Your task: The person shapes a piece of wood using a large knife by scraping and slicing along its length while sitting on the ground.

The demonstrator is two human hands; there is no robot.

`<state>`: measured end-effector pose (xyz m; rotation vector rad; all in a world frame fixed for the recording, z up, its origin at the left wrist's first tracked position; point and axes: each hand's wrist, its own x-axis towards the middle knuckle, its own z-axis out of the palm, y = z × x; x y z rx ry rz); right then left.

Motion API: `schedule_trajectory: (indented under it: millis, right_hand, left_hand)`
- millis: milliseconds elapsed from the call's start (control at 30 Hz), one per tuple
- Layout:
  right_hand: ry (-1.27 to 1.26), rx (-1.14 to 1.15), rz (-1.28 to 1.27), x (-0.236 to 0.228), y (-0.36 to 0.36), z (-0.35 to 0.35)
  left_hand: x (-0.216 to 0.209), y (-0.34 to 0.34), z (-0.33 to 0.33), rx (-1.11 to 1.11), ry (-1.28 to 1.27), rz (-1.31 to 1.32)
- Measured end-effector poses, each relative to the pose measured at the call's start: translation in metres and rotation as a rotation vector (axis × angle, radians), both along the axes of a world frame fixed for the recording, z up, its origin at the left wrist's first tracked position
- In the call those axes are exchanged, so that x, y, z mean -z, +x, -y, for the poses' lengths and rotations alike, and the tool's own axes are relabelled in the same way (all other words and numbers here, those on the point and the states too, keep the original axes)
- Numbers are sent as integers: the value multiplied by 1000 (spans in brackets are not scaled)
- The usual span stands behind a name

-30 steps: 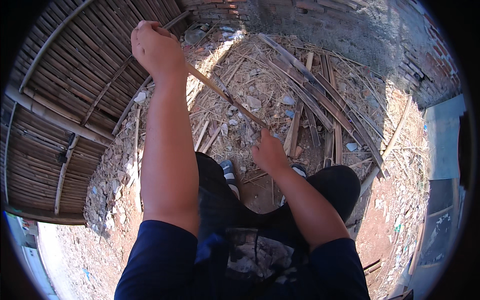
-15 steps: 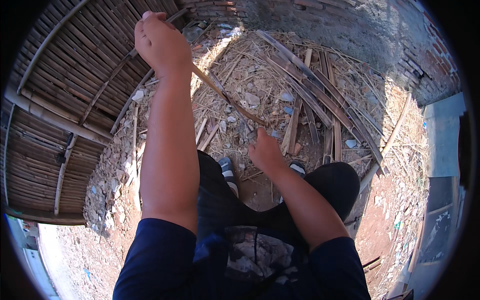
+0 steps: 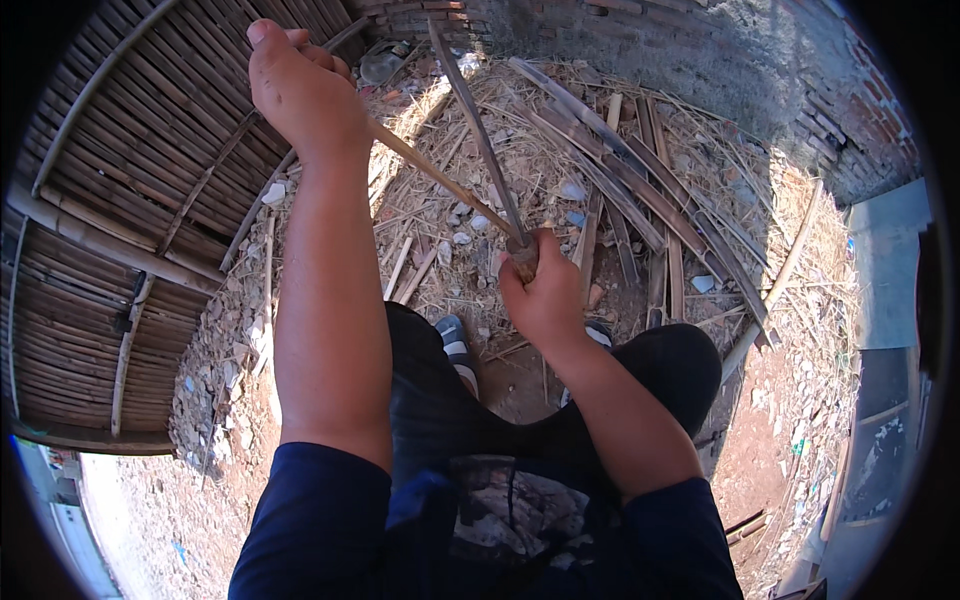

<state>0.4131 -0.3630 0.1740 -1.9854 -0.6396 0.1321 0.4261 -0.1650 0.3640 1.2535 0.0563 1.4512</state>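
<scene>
Raised at the upper left, my left hand (image 3: 308,95) is closed around the end of a thin bamboo strip (image 3: 428,168). The strip slants down to the right, its lower end near the base of a long dark machete (image 3: 474,122). My right hand (image 3: 545,292) wraps round the machete's wooden handle, low in the middle. Its blade points up and away, tilted left, meeting the strip's line close to the handle; whether they touch I cannot tell.
Split bamboo lengths (image 3: 650,195) lie heaped on rubble and straw ahead. A bamboo-slat panel (image 3: 150,150) stands at the left, a brick wall (image 3: 740,80) at the back. Grey sheets (image 3: 888,265) line the right side. My sandalled feet (image 3: 456,345) are below my hands.
The machete blade has swung up and away from me, standing out from the strip. The strip, bowed before, is straighter. My left hand has shifted slightly left.
</scene>
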Motion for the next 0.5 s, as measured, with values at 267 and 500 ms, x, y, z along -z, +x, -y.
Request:
schedule_trajectory:
  millis: [267,500]
  right_hand:
    - [-162,-101,-89,61,26,-6]
    - [226,-2,-98,-23,1,10]
  left_hand:
    - [4,-7,-6,-41,-70,-14]
    - [3,-3,-1,-29,-16,13]
